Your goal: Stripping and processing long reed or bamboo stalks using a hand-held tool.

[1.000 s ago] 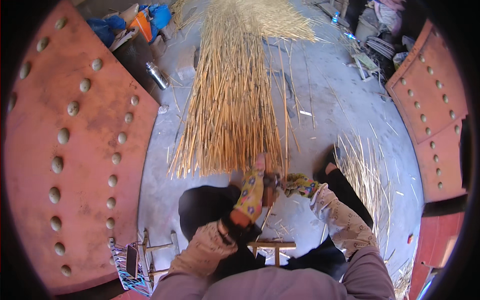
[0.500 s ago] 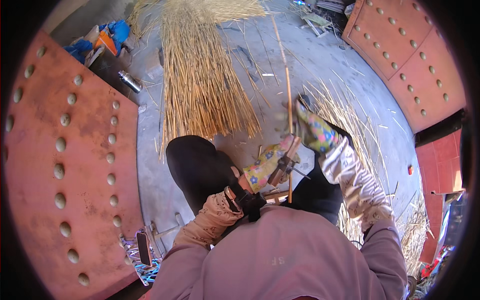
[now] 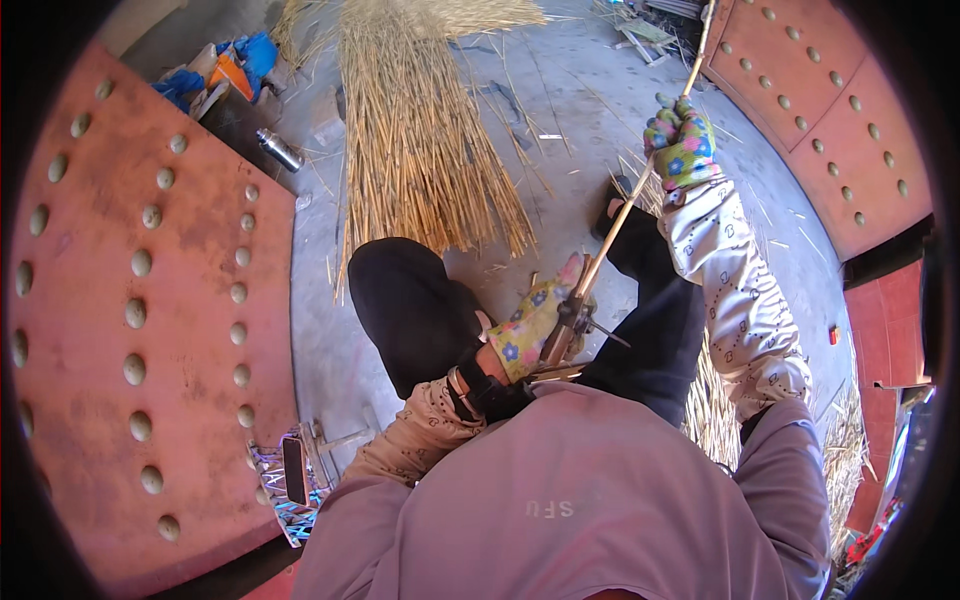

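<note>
My right hand [image 3: 684,148], in a flowered glove, is closed around a long thin reed stalk [image 3: 620,218], out ahead and to the right. The stalk runs slanting from beyond that hand down to a wooden tool [image 3: 562,340] with dark metal parts and a thin rod poking out sideways. My left hand [image 3: 528,325], gloved alike, grips this tool between my knees; some of its fingers are hidden behind the tool. The stalk's lower end meets the tool's metal part, and how it sits there cannot be made out.
A large bundle of reed stalks [image 3: 425,160] lies on the grey floor ahead. Loose peeled-looking stalks [image 3: 712,395] lie by my right leg. Red studded door panels [image 3: 160,300] stand left and right. A steel flask [image 3: 279,150] lies at the far left.
My right hand has moved forward and right, from beside the tool to farther up, closing on the stalk. The stalk now slants rightward instead of standing nearly straight. My left hand stays on the tool.
</note>
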`<state>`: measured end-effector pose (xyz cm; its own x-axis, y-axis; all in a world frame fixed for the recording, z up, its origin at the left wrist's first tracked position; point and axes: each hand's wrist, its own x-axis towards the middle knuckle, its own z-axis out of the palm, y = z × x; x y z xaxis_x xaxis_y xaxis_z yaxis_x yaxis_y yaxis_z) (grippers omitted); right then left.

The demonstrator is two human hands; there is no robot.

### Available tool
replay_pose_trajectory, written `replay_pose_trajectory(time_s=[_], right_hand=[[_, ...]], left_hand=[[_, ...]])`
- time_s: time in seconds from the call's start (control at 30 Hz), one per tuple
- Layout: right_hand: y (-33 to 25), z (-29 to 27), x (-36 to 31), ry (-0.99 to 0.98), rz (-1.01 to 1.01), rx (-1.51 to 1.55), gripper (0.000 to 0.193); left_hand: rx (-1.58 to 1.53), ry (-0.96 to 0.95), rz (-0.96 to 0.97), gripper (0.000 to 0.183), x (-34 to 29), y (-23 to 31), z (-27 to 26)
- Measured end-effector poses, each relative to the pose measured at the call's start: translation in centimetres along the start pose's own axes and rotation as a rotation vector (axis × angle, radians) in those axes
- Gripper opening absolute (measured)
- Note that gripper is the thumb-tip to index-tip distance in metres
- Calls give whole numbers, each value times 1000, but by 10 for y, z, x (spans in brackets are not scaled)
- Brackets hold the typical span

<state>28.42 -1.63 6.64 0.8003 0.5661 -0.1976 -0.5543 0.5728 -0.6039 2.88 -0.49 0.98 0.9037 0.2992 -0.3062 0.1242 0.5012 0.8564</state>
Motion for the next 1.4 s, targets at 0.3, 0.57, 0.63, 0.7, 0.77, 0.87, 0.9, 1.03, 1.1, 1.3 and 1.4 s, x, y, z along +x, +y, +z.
replay_pose_trajectory(time_s=[0.3,0.57,0.63,0.7,0.77,0.87,0.9,1.03,1.1,1.3,1.4], right_hand=[[61,6,-55,-72,234,-77,24],[20,18,-2,-28,123,2,20],[19,20,-9,-44,44,-48,18],[15,18,-7,-36,18,-30,17],[30,5,1,-8,-5,-141,18],[51,4,-25,-141,213,-164,18],[46,-3,-15,-372,331,-76,17],[34,-3,-21,-421,234,-389,22],[47,-72,5,-71,375,-135,25],[86,-40,-122,-322,472,-655,20],[87,-73,-114,-293,478,-666,18]], left_hand=[[-8,180,-149,49,20,23,11],[193,240,-136,54,15,36,27],[210,220,-131,54,14,41,25],[228,196,-127,54,19,38,26],[49,215,-83,48,31,28,29],[-23,296,-128,47,36,42,31],[-58,338,-143,47,39,47,31],[-316,278,24,43,68,49,-1],[-300,337,130,44,84,50,1],[-444,629,333,46,100,55,-10],[-474,699,521,40,145,30,-55]])
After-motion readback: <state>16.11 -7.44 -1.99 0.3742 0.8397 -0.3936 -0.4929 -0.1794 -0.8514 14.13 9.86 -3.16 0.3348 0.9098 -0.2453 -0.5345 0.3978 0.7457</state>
